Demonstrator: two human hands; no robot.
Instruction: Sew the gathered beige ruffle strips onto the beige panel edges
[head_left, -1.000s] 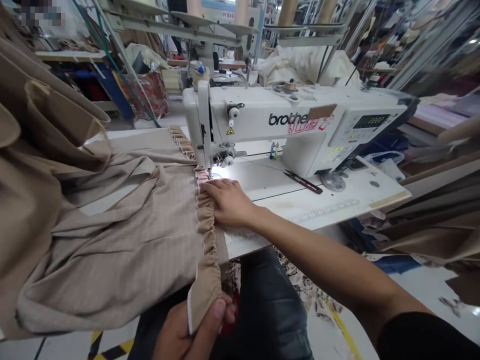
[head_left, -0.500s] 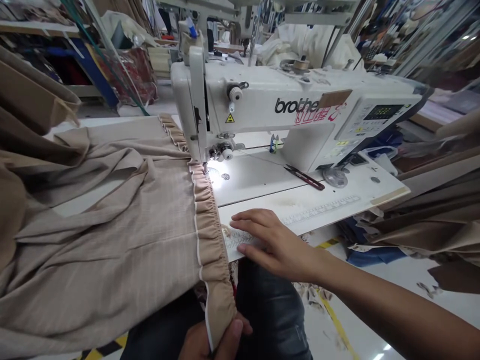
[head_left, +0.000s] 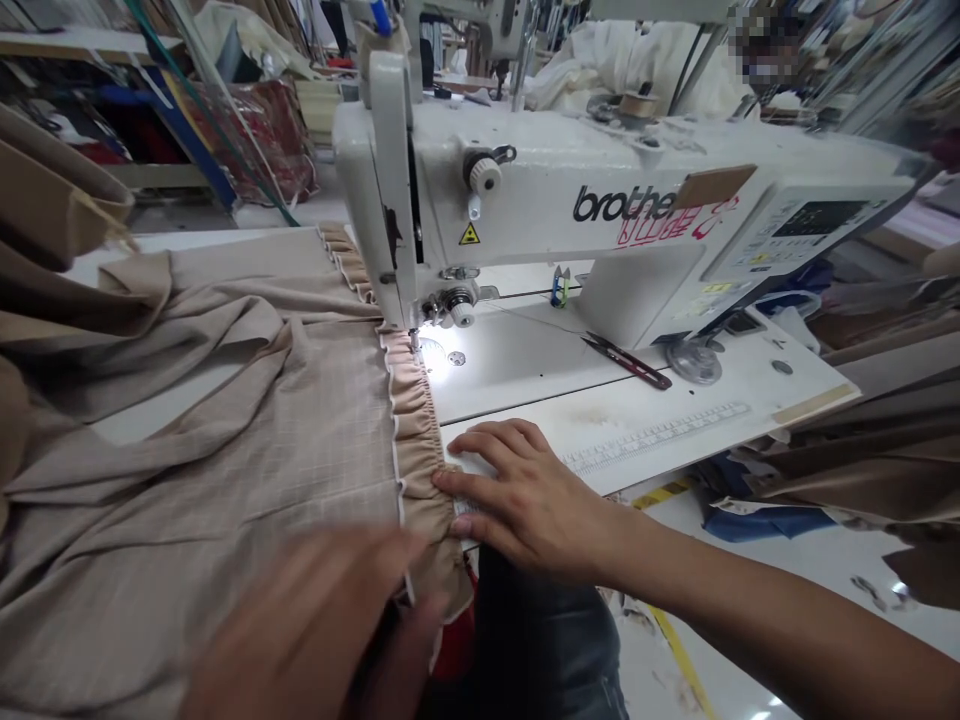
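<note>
We see the ruffled strip (head_left: pixel 417 425) running from under the presser foot (head_left: pixel 415 342) down toward us, along the right edge of the pale brown cloth (head_left: pixel 322 400). Our right hand (head_left: pixel 517 500) lies palm down just to the right of the strip's lower part, fingers spread and slightly bent; one fingertip reaches onto the gathered edge, and the thumb tip comes close beside it, lower down. We have nothing closed in that hand: the strip lies beneath and beside the fingertips, not between them. Our left hand (head_left: pixel 300 620) is blurred by motion, over the near part of the cloth, with its fingertips at the strip's white left edge and its thumb near the loose lower end. We see some gap between thumb and fingers there, but we cannot tell whether they pinch any of the strip. Beyond our hands, the sewing machine (head_left: pixel 525 185) stands over the white table (head_left: pixel 592 415), its lamp lighting the spot where the strip meets the foot. To the right, we have dark red snips (head_left: pixel 630 363) and a clear ruler (head_left: pixel 660 438) lying on the table, both apart from our fingers
</note>
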